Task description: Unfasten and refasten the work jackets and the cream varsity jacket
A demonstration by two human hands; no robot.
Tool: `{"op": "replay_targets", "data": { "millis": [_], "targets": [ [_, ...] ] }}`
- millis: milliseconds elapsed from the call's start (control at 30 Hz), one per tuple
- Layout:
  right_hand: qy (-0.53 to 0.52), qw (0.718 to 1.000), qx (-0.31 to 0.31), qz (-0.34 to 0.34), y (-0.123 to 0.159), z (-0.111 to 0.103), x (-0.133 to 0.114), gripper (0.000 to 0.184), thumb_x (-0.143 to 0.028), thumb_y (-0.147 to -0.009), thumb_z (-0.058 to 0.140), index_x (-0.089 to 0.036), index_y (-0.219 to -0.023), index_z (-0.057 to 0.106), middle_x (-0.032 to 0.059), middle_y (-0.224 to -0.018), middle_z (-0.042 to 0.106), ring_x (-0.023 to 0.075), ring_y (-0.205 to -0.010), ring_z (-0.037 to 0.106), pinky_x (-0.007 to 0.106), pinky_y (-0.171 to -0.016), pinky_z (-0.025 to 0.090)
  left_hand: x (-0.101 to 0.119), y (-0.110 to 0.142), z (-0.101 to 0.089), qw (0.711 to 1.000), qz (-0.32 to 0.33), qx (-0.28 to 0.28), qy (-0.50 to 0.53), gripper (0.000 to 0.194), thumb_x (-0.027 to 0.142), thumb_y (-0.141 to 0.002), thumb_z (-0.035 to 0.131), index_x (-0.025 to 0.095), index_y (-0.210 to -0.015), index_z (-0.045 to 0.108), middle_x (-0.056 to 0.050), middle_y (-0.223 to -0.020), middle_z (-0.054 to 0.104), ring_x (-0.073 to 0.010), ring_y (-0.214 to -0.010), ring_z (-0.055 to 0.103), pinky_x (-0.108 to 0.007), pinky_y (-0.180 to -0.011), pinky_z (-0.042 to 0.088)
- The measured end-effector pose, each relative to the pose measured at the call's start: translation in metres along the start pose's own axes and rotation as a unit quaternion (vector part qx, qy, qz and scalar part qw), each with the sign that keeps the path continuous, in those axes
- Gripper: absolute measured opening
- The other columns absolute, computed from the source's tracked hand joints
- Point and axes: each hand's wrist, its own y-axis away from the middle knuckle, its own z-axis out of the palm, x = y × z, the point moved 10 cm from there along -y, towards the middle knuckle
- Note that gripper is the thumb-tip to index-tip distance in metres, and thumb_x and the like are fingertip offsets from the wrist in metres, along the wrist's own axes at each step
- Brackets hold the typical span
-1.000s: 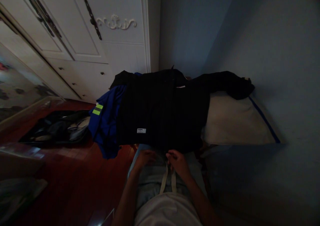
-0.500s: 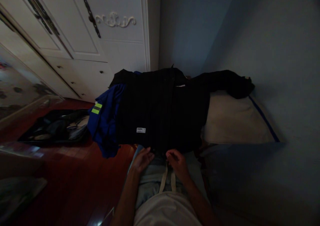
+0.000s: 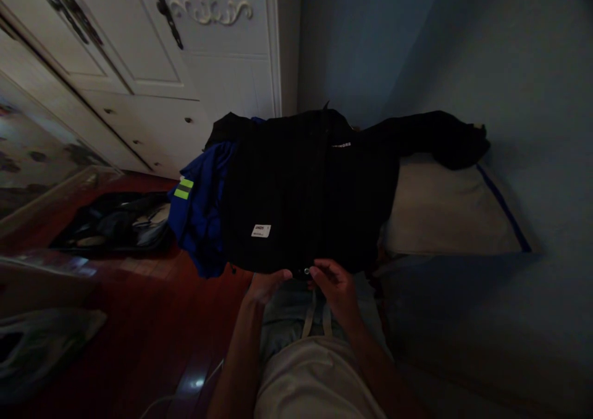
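A black jacket point(image 3: 282, 190) lies spread out in front of me, one sleeve stretched to the right. It has a white label near the hem and white lettering on the chest. My left hand point(image 3: 267, 286) grips the hem from below, thumb on top and fingers hidden under the cloth. Close beside it, my right hand point(image 3: 337, 288) pinches the hem next to a small shiny snap button point(image 3: 306, 271). Blue clothing point(image 3: 202, 206) with a yellow-green reflective strip pokes out at the jacket's left.
Under the right sleeve is a beige cushion-like thing point(image 3: 449, 212) with a blue edge. A white wardrobe point(image 3: 231, 79) stands behind at the left. An open black case point(image 3: 115, 221) with contents lies on the red floor point(image 3: 185, 320). A blue-grey wall point(image 3: 509, 97) bounds the right.
Both hands have closed on the jacket's hem, where before they were looser at its edge. The hem is lifted slightly, and the snap button now shows. The whole view has shifted a little.
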Motion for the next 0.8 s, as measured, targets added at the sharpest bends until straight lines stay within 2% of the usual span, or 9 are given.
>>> {"op": "replay_targets", "data": {
  "millis": [100, 200, 333, 467, 567, 667, 733, 800],
  "targets": [
    [0.010, 0.999, 0.017, -0.031, 0.003, -0.001, -0.024, 0.041, -0.054, -0.074, 0.073, -0.018, -0.094, 0.073, 0.0029, -0.080, 0.071, 0.0129, -0.060, 0.063, 0.023, -0.053, 0.056, 0.013, 0.006, 0.005, 0.998, 0.032, -0.005, -0.048, 0.064, 0.023, -0.047, 0.093, 0.017, -0.107, 0.071, -0.009, -0.112, 0.073, -0.0293, -0.104, 0.067, -0.040, -0.093, 0.055],
    [0.027, 0.998, 0.019, -0.056, 0.006, 0.000, -0.047, 0.038, -0.053, -0.078, 0.070, -0.018, -0.092, 0.075, 0.0043, -0.084, 0.073, 0.0128, -0.061, 0.063, 0.023, -0.054, 0.055, 0.024, 0.011, 0.002, 0.992, 0.051, 0.025, -0.109, 0.065, 0.024, -0.045, 0.093, 0.016, -0.105, 0.072, -0.011, -0.112, 0.073, -0.0317, -0.109, 0.066, -0.042, -0.097, 0.053],
    [0.052, 0.995, 0.029, -0.079, 0.009, -0.003, -0.064, 0.038, -0.053, -0.084, 0.065, -0.018, -0.092, 0.077, 0.0055, -0.085, 0.075, 0.0137, -0.061, 0.065, 0.024, -0.054, 0.055, 0.035, 0.019, 0.013, 0.983, 0.067, 0.010, -0.172, 0.062, 0.027, -0.048, 0.093, 0.015, -0.106, 0.073, -0.011, -0.112, 0.074, -0.0327, -0.109, 0.066, -0.044, -0.097, 0.053],
    [0.063, 0.992, -0.001, -0.108, 0.011, -0.004, -0.063, 0.035, -0.051, -0.086, 0.064, -0.020, -0.097, 0.078, 0.0071, -0.095, 0.077, 0.0178, -0.071, 0.070, 0.028, -0.062, 0.059, 0.041, 0.024, 0.029, 0.973, 0.078, -0.026, -0.214, 0.051, 0.028, -0.053, 0.091, 0.017, -0.100, 0.075, -0.010, -0.106, 0.075, -0.0312, -0.103, 0.068, -0.044, -0.098, 0.053],
    [0.063, 0.987, -0.036, -0.144, 0.015, -0.004, -0.058, 0.028, -0.044, -0.086, 0.067, -0.024, -0.103, 0.078, 0.0060, -0.104, 0.076, 0.0213, -0.088, 0.073, 0.034, -0.079, 0.061, 0.049, 0.028, 0.034, 0.961, 0.109, -0.014, -0.255, 0.043, 0.027, -0.057, 0.090, 0.019, -0.097, 0.076, -0.008, -0.104, 0.075, -0.0299, -0.101, 0.069, -0.043, -0.099, 0.051],
    [0.073, 0.983, -0.059, -0.160, 0.019, -0.008, -0.052, 0.030, -0.036, -0.085, 0.071, -0.027, -0.113, 0.074, 0.0048, -0.115, 0.073, 0.0225, -0.104, 0.071, 0.039, -0.093, 0.058, 0.050, 0.030, 0.040, 0.948, 0.131, -0.012, -0.289, 0.032, 0.028, -0.062, 0.088, 0.022, -0.092, 0.077, -0.007, -0.100, 0.076, -0.0301, -0.099, 0.069, -0.042, -0.098, 0.051],
    [0.088, 0.980, -0.076, -0.160, 0.020, -0.008, -0.049, 0.036, -0.034, -0.084, 0.072, -0.027, -0.119, 0.072, 0.0056, -0.120, 0.071, 0.0228, -0.107, 0.069, 0.040, -0.096, 0.057, 0.049, 0.029, 0.042, 0.949, 0.141, -0.008, -0.283, 0.029, 0.029, -0.063, 0.087, 0.024, -0.090, 0.078, -0.006, -0.098, 0.076, -0.0305, -0.100, 0.068, -0.042, -0.097, 0.051],
    [0.101, 0.978, -0.085, -0.162, 0.022, -0.006, -0.049, 0.040, -0.032, -0.083, 0.073, -0.025, -0.122, 0.070, 0.0068, -0.123, 0.069, 0.0231, -0.109, 0.069, 0.040, -0.095, 0.058, 0.048, 0.027, 0.038, 0.951, 0.156, 0.019, -0.268, 0.031, 0.030, -0.060, 0.088, 0.026, -0.089, 0.077, -0.005, -0.096, 0.077, -0.0313, -0.102, 0.068, -0.042, -0.097, 0.051]
  ]
}}
